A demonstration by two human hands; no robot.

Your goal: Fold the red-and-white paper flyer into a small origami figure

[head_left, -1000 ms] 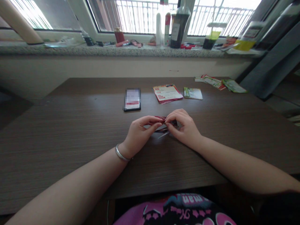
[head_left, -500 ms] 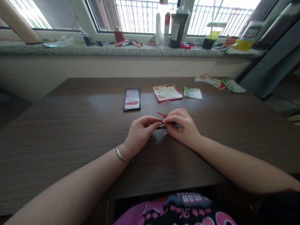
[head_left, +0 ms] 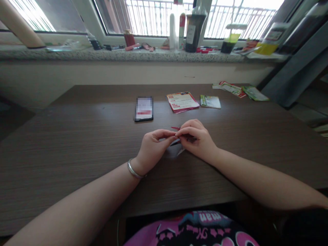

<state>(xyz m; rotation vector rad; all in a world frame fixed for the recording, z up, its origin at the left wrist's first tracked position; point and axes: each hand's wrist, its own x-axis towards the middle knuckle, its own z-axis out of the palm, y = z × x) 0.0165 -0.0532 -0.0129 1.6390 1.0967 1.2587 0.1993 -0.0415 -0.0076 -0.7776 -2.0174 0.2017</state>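
My left hand [head_left: 155, 147] and my right hand [head_left: 197, 137] meet above the middle of the table, fingertips pinched together. A silver bangle [head_left: 135, 168] circles the left wrist. Beyond my right fingertips pokes a thin red piece [head_left: 175, 128], mostly hidden by that hand. Below the touching fingers a narrow dark piece [head_left: 175, 143] and a bit of clear film [head_left: 180, 151] show. My fingers cover whatever lies between them, so its kind cannot be made out.
On the table [head_left: 84, 143] lie a phone [head_left: 144, 108], a stack of printed cards [head_left: 182, 102], a smaller green-and-white packet [head_left: 210, 101] and more packets [head_left: 255, 93] at the back right. Bottles and pens line the stone windowsill [head_left: 153, 56].
Both pinching hands have shifted slightly, the left one a little lower. Less of the red piece shows, and the dark piece and clear film hang a bit lower.
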